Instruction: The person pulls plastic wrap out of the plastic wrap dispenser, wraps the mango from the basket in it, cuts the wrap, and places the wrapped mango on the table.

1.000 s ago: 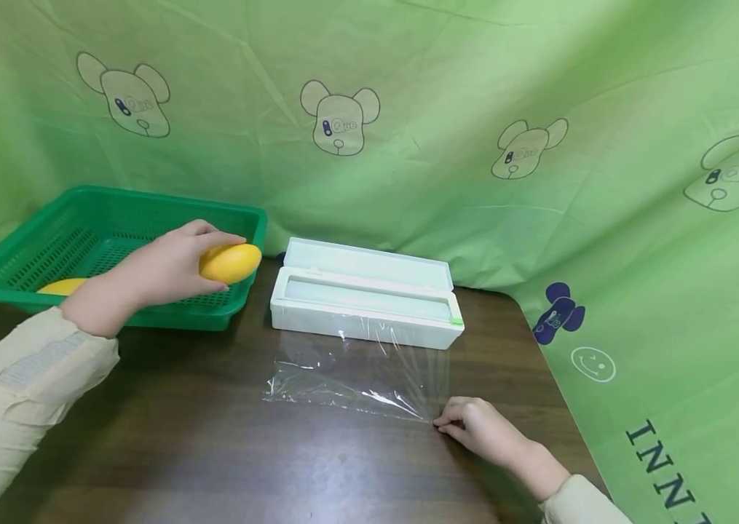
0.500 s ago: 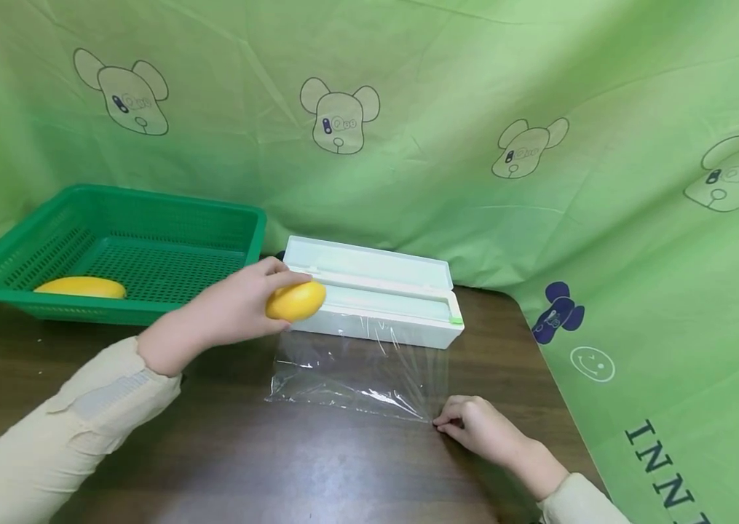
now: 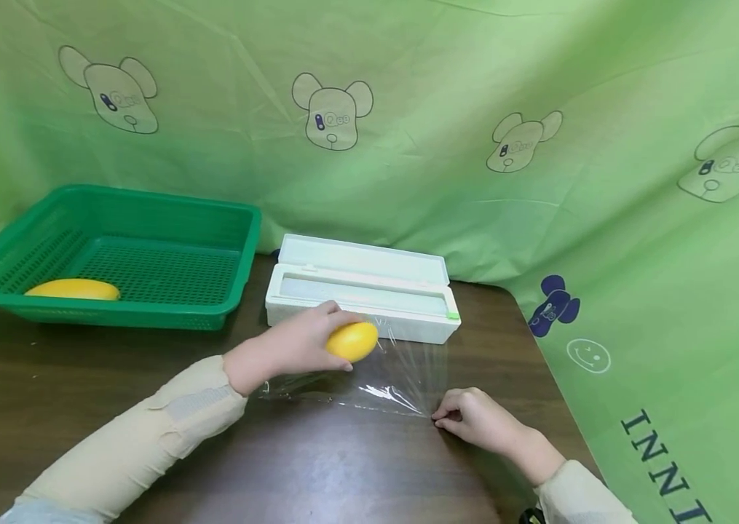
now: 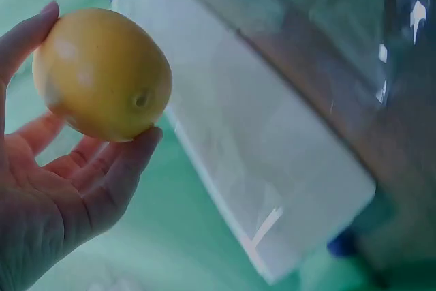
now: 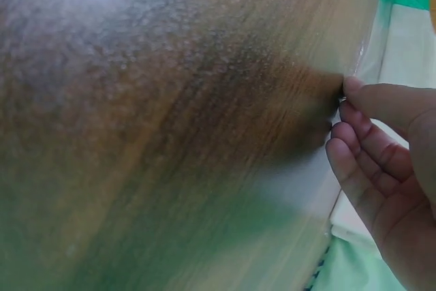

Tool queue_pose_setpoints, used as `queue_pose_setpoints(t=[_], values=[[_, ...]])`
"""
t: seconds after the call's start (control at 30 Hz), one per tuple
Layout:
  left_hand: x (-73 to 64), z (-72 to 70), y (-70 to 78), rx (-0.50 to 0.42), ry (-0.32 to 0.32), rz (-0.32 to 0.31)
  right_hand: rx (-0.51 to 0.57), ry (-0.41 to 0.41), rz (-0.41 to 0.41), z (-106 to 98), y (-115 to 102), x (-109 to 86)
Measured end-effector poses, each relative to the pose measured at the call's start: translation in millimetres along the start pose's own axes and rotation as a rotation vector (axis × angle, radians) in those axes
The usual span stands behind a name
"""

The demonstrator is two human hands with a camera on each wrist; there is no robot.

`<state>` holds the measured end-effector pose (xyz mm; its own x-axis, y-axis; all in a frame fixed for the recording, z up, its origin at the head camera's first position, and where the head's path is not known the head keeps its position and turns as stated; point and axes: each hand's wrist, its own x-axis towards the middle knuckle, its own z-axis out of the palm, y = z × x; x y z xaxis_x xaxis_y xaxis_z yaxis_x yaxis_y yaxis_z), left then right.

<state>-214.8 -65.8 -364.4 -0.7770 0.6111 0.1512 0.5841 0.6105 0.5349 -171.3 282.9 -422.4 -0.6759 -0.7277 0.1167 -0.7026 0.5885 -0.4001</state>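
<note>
My left hand [image 3: 300,342] grips a yellow mango [image 3: 352,342] between thumb and fingers, above the sheet of cling film [image 3: 376,378]. In the left wrist view the mango [image 4: 102,73] shows its dimpled stem end, with the fingertips on its sides. The clear film runs forward from a white cling film box [image 3: 369,320] whose lid stands raised. At the film's near right corner, my right hand [image 3: 480,422] pinches the edge between thumb and forefinger, low over the table. The right wrist view shows that pinch of the right hand [image 5: 388,161] from close by.
A green basket [image 3: 241,269] stands at the back left, holding another yellow mango [image 3: 74,289]. Brown wood-grain table [image 3: 317,466] lies under everything. A green printed cloth [image 3: 421,182] hangs behind and along the right side.
My left hand has carried the mango from over the basket to the right and nearer, over the film. The right hand keeps its pinch on the film corner.
</note>
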Motion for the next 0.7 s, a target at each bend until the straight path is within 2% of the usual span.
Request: queue_pose_setpoints(t=[0.17,0.33,0.53,0.7], values=[[9.2,20.3,5.7,0.032,-0.052,0.010,0.007,0.030,-0.027,0,2,1.4],[14.8,34.3,7.5,0.063,-0.085,-0.014,0.012,0.044,-0.041,2,4,1.0],[15.2,47.0,3.1,0.106,-0.109,-0.027,0.023,0.035,-0.062,2,5,-0.2],[16.6,52.4,0.0,0.138,-0.119,-0.050,0.014,0.024,-0.042,1,3,0.3]])
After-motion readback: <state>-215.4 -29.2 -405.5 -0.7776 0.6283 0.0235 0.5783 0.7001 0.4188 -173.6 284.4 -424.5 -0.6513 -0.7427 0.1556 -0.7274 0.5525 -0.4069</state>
